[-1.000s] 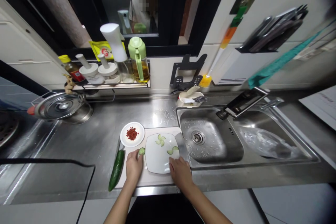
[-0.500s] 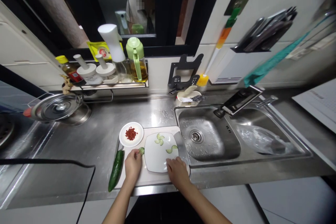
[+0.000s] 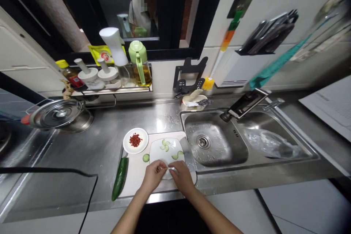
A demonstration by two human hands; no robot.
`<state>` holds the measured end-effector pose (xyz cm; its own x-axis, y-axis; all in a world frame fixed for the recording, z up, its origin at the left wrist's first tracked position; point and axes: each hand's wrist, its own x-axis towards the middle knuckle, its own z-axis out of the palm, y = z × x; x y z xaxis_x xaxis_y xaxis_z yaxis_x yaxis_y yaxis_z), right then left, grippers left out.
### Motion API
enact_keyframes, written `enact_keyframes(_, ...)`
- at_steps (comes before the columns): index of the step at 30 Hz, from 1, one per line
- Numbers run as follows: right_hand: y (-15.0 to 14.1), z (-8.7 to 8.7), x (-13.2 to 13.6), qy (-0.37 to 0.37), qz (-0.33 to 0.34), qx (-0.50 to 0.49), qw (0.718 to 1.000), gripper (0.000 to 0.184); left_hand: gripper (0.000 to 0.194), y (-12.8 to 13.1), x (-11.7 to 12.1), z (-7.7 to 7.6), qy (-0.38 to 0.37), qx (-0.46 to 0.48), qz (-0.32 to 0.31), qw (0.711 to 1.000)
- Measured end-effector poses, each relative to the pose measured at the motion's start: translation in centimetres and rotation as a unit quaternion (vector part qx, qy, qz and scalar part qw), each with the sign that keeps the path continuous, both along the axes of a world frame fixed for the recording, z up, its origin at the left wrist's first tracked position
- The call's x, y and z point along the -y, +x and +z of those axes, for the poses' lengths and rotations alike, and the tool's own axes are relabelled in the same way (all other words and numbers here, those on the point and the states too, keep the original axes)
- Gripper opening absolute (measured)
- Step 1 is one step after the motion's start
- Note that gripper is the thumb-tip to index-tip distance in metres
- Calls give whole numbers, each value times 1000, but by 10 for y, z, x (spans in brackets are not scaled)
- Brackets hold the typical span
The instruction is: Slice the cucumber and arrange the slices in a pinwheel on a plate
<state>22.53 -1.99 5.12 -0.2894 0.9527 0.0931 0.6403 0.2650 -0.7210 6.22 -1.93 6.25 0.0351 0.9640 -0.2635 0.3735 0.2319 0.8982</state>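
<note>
1. The brushed stainless-steel countertop [image 3: 71, 161] carries everything listed below.
2. The pale rectangular cutting board [image 3: 134, 181] lies on it, just beside the sink [image 3: 196, 155].
3. The square white dark-rimmed plate [image 3: 156, 151] rests on the board, partly behind the hands.
4. The round white plate [image 3: 126, 143] sits at the board's far left corner, holding chopped red bits [image 3: 135, 140].
5. The long dark-green cucumber [image 3: 120, 179] lies along the board's left edge.
6. The left hand [image 3: 153, 176] and right hand [image 3: 182, 177] meet over the square plate's near part, fingertips closed in a pinch on one small piece.
7. The thin pale-green crescent slices [image 3: 165, 145] form a pinwheel at the plate's far side, with more curved ones [image 3: 177, 155] near its right edge.
8. The round green slice [image 3: 146, 158] lies on the board, left of the square plate.
9. The small pale piece [image 3: 167, 168] between the fingertips looks like cucumber, though it is mostly covered.
</note>
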Motion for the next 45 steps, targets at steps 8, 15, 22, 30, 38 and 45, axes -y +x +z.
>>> enact_keyframes(8,17,12,0,-34,-26,17,999,20,28,25,-5,-2,-210,243,83,944)
enact_keyframes(15,31,25,-2,22,19,72,997,22,36,32,-13,5,-369,373,100,845)
enact_keyframes(22,38,27,-6,33,27,74,996,22,38,35,-21,-11,-368,369,101,848)
enact_keyframes(30,42,12,-10,-26,-15,44,999,18,48,38,-33,-21,-306,303,101,897)
enact_keyframes(38,40,-3,-21,-125,-140,13,982,10,19,45,-49,-31,-186,138,57,971)
enact_keyframes(45,33,-2,-34,-125,-154,121,973,12,12,49,-65,-25,-54,-70,-8,996)
